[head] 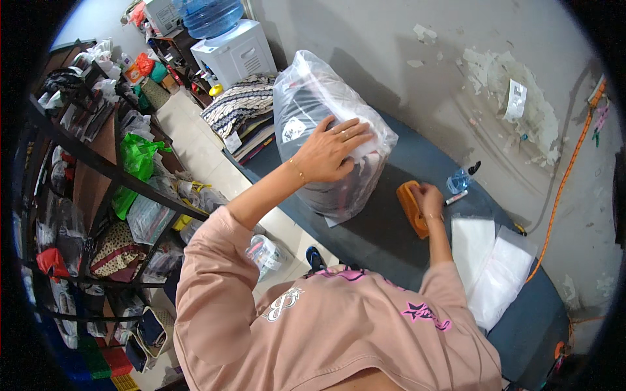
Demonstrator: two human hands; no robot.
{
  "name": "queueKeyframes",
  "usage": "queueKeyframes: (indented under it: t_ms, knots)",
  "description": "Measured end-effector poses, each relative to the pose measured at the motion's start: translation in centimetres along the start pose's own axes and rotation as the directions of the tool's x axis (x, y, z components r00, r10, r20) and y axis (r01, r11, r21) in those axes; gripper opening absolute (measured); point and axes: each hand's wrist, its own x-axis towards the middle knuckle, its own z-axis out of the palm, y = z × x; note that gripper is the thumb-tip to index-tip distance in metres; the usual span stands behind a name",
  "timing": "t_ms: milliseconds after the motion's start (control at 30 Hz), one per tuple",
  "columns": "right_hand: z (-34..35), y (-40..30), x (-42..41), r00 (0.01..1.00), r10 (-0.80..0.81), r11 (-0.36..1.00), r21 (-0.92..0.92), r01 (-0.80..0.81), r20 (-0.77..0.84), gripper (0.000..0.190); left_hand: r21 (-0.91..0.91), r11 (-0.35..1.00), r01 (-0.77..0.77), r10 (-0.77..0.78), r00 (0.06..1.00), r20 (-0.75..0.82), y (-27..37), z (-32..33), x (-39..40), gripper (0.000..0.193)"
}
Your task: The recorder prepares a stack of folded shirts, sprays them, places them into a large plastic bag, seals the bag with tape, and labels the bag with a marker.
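On the dark grey padded table surface (pixel 386 234) stands a bulging clear plastic bag (pixel 327 93) full of folded cloth, with a white folded strip along its top. My left hand (pixel 332 151) lies flat on the bag, fingers spread and a ring on one finger. To the right, my right hand (pixel 427 199) is at a long orange tray-like container (pixel 410 210), fingers bent over its inside. Whether those fingers hold something in it is hidden. Close by that hand lie a white marker-like stick (pixel 456 197) and a small clear bottle of blue liquid (pixel 458 182).
White plastic sleeves (pixel 501 273) lie at the table's right. Folded patterned cloths (pixel 239 107) are stacked beyond the bag, before a water dispenser (pixel 234 54). Metal shelving (pixel 112 171) with bagged laundry stands left. A bagged bundle (pixel 266 254) sits on the floor. An orange cord (pixel 562 185) runs down the wall.
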Motion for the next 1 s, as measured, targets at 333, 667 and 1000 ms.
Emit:
queueKeyframes:
  t_ms: [333,667,1000]
  knots:
    - [-0.6,12.9,-1.8,0.587,0.35,0.453,0.416,-0.788,0.73,0.034,-0.183,0.981,0.065,-0.114,0.955,-0.273,0.1,1.7,-2.9,0.03]
    - [-1.0,18.1,-8.3,0.789,0.014,-0.072,0.788,-0.611,0.614,0.024,-0.162,0.985,0.063,-0.133,0.869,-0.476,-0.1,3.0,-3.0,0.022]
    - [-2.1,8.6,-4.1,0.852,0.186,0.93,0.368,0.008,-0.489,0.015,-0.202,0.979,-0.006,-0.108,0.831,-0.545,0.6,3.2,-2.2,0.019]
